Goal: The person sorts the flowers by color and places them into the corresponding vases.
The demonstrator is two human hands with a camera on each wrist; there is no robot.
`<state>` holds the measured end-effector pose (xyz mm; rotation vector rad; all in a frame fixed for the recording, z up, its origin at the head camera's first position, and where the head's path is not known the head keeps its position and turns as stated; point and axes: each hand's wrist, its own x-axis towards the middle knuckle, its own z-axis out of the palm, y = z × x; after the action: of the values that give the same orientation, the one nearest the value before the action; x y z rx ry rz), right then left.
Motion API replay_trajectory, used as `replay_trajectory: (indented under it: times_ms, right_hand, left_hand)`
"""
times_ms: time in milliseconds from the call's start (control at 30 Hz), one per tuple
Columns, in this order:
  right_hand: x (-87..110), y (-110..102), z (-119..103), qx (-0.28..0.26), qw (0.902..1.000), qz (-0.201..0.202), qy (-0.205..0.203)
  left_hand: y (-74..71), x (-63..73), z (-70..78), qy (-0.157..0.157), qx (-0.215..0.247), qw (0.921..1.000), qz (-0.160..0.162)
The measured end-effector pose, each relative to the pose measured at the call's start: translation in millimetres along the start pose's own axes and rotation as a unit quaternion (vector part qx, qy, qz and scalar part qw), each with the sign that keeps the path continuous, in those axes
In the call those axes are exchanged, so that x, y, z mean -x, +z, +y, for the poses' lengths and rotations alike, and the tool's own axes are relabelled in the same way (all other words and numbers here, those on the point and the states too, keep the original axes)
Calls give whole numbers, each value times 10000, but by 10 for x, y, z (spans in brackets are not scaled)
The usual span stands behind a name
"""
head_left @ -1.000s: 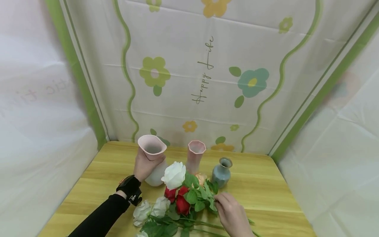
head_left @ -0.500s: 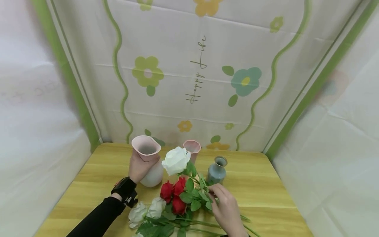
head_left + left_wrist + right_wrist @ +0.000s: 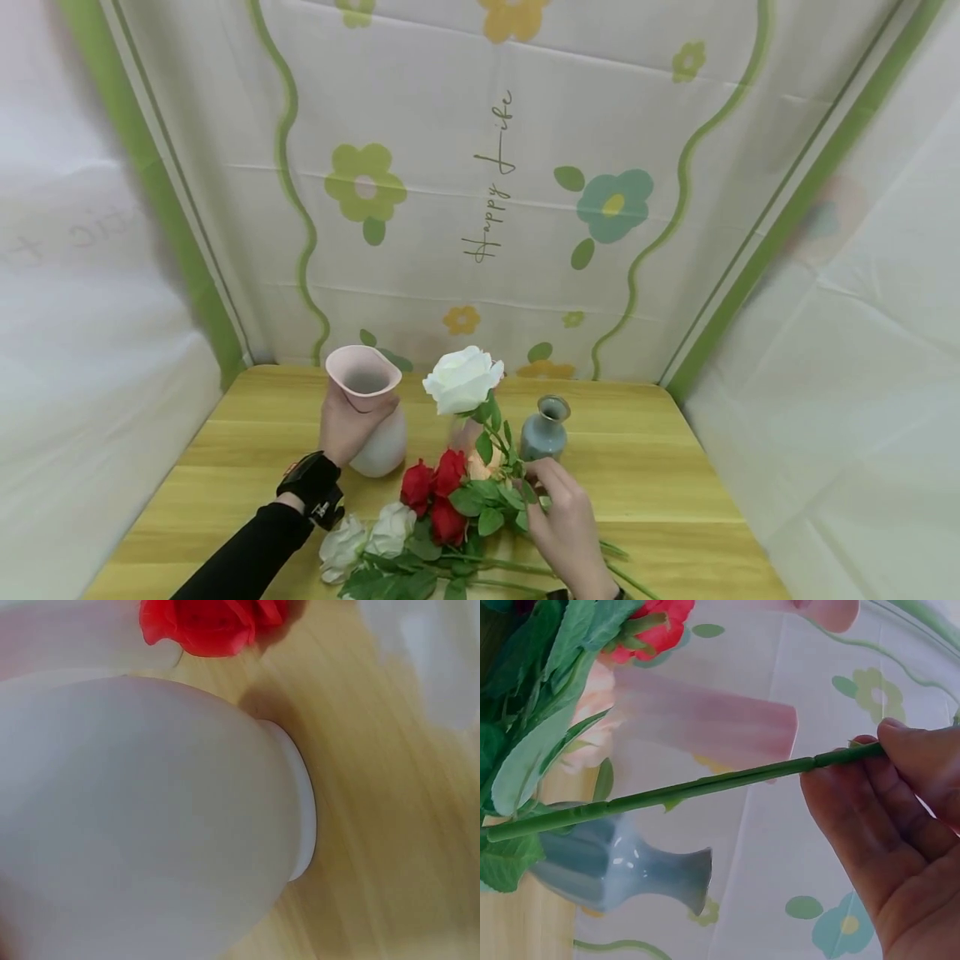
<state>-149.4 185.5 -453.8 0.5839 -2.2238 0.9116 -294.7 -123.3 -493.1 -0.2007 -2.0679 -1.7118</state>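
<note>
My left hand (image 3: 351, 427) grips the neck of a pink-and-white vase (image 3: 381, 448) that stands upright at the left of the table. Its white body and foot ring fill much of the left wrist view. Between thumb and fingers, my right hand (image 3: 562, 518) pinches the green stem (image 3: 705, 787) of a white rose (image 3: 462, 380). That bloom is raised above the other flowers and leans left of the hand. Below it lie red roses (image 3: 448, 523), a peach rose (image 3: 483, 463) and more white roses (image 3: 392, 529), their stems pointing right.
A blue-grey vase (image 3: 543, 433) stands just beyond my right hand. Behind the raised rose, a pink faceted vase (image 3: 705, 720) is mostly hidden in the head view. The wooden table (image 3: 660, 467) ends at a printed cloth wall (image 3: 420, 267), with white cloth on both sides.
The white rose in my right hand has risen out of the bunch, its bloom now higher. My left hand still holds the vase in place. The head view has shifted slightly.
</note>
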Motion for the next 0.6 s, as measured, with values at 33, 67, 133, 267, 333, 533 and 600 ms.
replay_trajectory:
  times_ms: [33, 67, 133, 267, 333, 533, 600]
  right_hand:
    - [-6, -5, -1, 8, 10000, 25, -3]
    - [-15, -9, -4, 5, 10000, 59, -13]
    - [-33, -21, -18, 10, 9999, 131, -25]
    - [-68, -38, -60, 25, 9996, 283, -7]
    - [-82, -34, -66, -40, 9993, 379, 21]
    - [30, 146, 281, -595, 9961, 649, 61]
    - [155, 291, 569, -843, 9944, 627, 84]
  left_hand:
    - [3, 0, 1, 7, -5, 10000, 11]
    - [7, 1, -1, 18, -18, 10000, 19]
    - [13, 2, -8, 51, -35, 10000, 35]
    - [23, 8, -37, 111, -86, 9999, 81]
    - [28, 15, -58, 132, -130, 9998, 112]
    - [43, 28, -84, 168, -314, 9991, 230]
    - [50, 25, -83, 191, -360, 9988, 255]
